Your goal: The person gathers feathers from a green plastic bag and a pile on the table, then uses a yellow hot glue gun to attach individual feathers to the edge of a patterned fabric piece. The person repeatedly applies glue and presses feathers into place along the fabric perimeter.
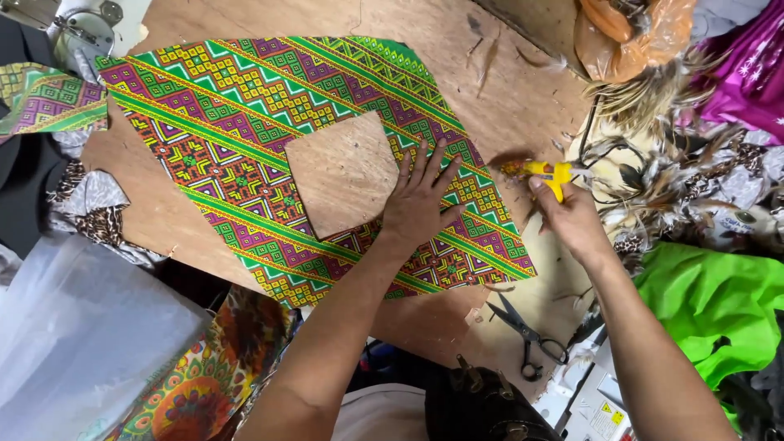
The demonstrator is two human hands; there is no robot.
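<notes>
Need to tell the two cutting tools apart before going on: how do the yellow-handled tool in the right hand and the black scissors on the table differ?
The yellow-handled tool is gripped in the right hand at the patterned fabric's right edge; the black scissors lie untouched on the wooden table, near its front edge. The yellow one is bright and mostly hidden; the black ones lie blades apart. Both sit right of the fabric.

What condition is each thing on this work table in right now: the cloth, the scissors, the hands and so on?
Patterned fabric: spread flat, with a four-sided hole cut in its middle.
Left hand: open, palm down, pressing the fabric.
Right hand: closed around the yellow tool.
Yellow tool: held at the fabric's right edge; open or shut unclear.
Black scissors: lying on the wooden table, blades slightly apart, untouched.
</notes>
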